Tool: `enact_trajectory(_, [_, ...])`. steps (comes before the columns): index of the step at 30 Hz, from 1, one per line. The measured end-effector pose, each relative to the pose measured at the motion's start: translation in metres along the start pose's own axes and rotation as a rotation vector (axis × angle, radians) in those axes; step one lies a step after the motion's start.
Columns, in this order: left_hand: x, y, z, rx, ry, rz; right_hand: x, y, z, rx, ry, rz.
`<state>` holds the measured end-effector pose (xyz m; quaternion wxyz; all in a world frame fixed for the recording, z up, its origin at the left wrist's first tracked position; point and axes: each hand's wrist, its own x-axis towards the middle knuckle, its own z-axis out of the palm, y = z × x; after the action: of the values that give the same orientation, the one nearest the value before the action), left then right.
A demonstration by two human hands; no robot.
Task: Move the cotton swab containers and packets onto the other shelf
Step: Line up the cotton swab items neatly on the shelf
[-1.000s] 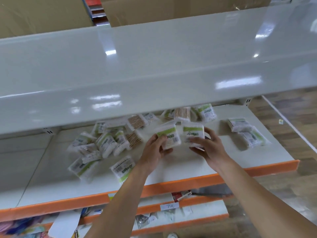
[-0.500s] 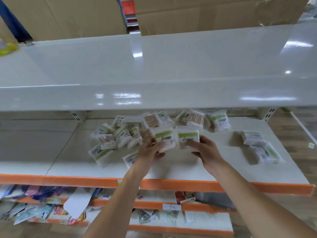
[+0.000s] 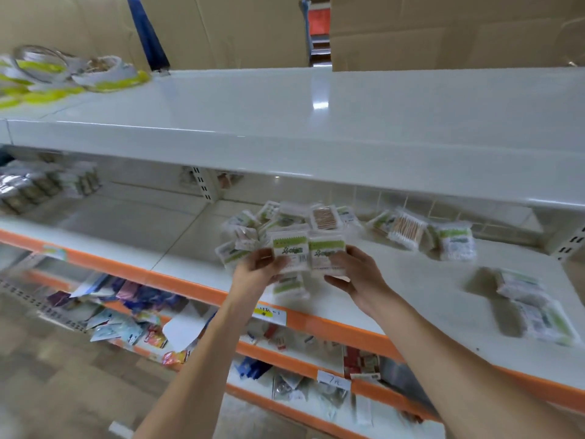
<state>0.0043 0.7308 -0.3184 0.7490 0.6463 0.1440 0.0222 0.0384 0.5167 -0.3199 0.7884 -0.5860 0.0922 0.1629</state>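
Note:
My left hand (image 3: 258,274) grips a white cotton swab packet with a green label (image 3: 289,250). My right hand (image 3: 357,277) grips a second, similar packet (image 3: 326,253) right beside it. Both packets are held upright just above the middle shelf (image 3: 411,280). Behind them lies a loose pile of swab packets (image 3: 285,217), with more (image 3: 408,231) to the right and two (image 3: 535,308) near the shelf's right end. One packet (image 3: 289,288) lies under my hands. At the far left of the same level stand several swab containers (image 3: 41,188).
A broad white upper shelf (image 3: 316,122) overhangs the middle one; yellow-and-white round items (image 3: 72,74) lie at its left end. Orange-edged lower shelves (image 3: 316,369) carry assorted small goods. Cardboard boxes (image 3: 443,30) stand behind.
The view has swung to the left, revealing the left shelf section. Both hands still hold their packets, now slightly higher and closer together above the shelf.

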Motion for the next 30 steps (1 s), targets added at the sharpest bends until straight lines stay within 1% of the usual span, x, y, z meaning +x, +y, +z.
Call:
enact_trajectory(5, [-0.019, 0.001, -0.037, 0.035, 0.067, 0.053, 0.004, 0.013, 0.031, -0.084, -0.069, 0.0])
enact_trajectory(10, [-0.035, 0.0, -0.077, -0.021, 0.157, 0.057, 0.008, 0.028, 0.07, -0.177, -0.126, -0.051])
enact_trajectory(13, [-0.042, -0.001, -0.105, -0.083, 0.212, 0.061, 0.013, 0.037, 0.099, -0.209, -0.175, -0.038])
enact_trajectory(17, [-0.05, -0.001, -0.147, -0.098, 0.289, 0.086, 0.019, 0.048, 0.146, -0.204, -0.258, -0.003])
enact_trajectory(21, [-0.057, 0.001, -0.193, -0.098, 0.349, 0.101, 0.021, 0.061, 0.197, -0.195, -0.339, -0.023])
enact_trajectory(30, [-0.068, 0.011, -0.311, -0.093, 0.484, 0.113, 0.02, 0.1, 0.311, -0.146, -0.432, 0.057])
